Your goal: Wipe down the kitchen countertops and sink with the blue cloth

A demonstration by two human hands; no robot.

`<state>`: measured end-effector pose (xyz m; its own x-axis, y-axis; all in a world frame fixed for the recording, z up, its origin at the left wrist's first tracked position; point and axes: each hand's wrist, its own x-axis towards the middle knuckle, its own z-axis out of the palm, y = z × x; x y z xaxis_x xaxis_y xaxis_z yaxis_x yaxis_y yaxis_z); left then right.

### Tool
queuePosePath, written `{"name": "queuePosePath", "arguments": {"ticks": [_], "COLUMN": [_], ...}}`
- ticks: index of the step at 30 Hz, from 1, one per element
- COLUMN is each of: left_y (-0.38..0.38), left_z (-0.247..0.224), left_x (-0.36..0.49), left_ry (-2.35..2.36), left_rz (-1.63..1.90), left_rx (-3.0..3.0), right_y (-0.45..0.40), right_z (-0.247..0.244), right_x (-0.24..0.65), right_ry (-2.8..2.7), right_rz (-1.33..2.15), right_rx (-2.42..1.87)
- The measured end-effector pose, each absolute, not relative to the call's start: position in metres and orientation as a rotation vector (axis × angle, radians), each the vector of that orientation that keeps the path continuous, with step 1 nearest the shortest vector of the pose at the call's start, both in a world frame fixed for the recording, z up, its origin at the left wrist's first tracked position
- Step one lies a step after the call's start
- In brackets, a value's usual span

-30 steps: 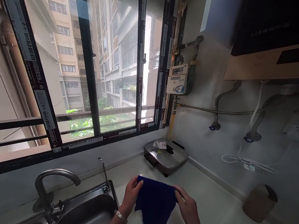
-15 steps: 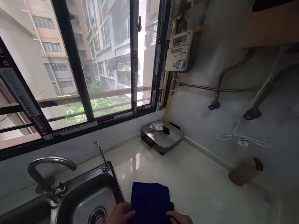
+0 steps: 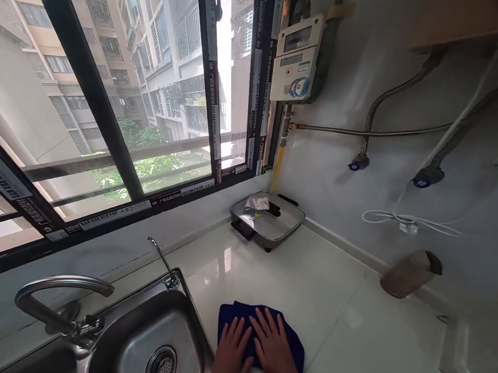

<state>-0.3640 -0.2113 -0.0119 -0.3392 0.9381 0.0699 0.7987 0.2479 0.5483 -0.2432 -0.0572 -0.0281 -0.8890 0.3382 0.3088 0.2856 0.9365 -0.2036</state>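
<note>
A dark blue cloth [image 3: 292, 342] lies on the pale, glossy counter [image 3: 340, 337], just right of the sink. Both hands rest on top of it, palms down and side by side. On the cloth's left part is my left hand [image 3: 231, 352], its fingers stretched out and a little apart. My right hand [image 3: 274, 346] presses flat over the middle, fingers spread and pointing away from me. The cloth's edges show beyond the fingertips and to the right; its part beneath the palms is hidden.
A steel sink [image 3: 187, 319] with a curved faucet [image 3: 67, 281] and a thin spout [image 3: 161, 254] is at the left. An electric pan with a glass lid [image 3: 272, 223] sits in the corner. A brown object [image 3: 406, 273] stands by the right wall.
My hands have let go of the cloth's side edges and moved inward onto its top, fingers now spread. The cloth lies in a different shape, reaching further right. The view has shifted slightly.
</note>
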Motion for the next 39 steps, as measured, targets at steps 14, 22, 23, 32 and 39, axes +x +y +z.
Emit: {"name": "queuePosePath", "arguments": {"ticks": [14,22,23,32,39], "left_y": [-0.161,-0.095,-0.086,-0.010,0.000], "left_z": [-0.040,-0.022,-0.018,-0.004,-0.010], "left_x": [-0.435,-0.503,-0.512,-0.607,-0.653], "left_ry": [2.716,2.867,2.862,2.834,2.770], "left_rz": [0.521,0.519,0.505,0.492,0.518], "left_rx": [1.832,1.659,1.632,1.485,1.448], "right_y": [-0.028,0.027,0.035,0.093,0.105], "right_z": [-0.051,-0.032,-0.028,-0.021,-0.021], "right_x": [-0.316,-0.409,-0.421,-0.527,-0.574], "right_ry": [-2.720,-2.796,-2.809,-2.728,-2.726], "right_rz": [0.013,0.158,0.170,0.225,0.320], "right_rx": [-0.610,-0.701,-0.707,-0.833,-0.799]}}
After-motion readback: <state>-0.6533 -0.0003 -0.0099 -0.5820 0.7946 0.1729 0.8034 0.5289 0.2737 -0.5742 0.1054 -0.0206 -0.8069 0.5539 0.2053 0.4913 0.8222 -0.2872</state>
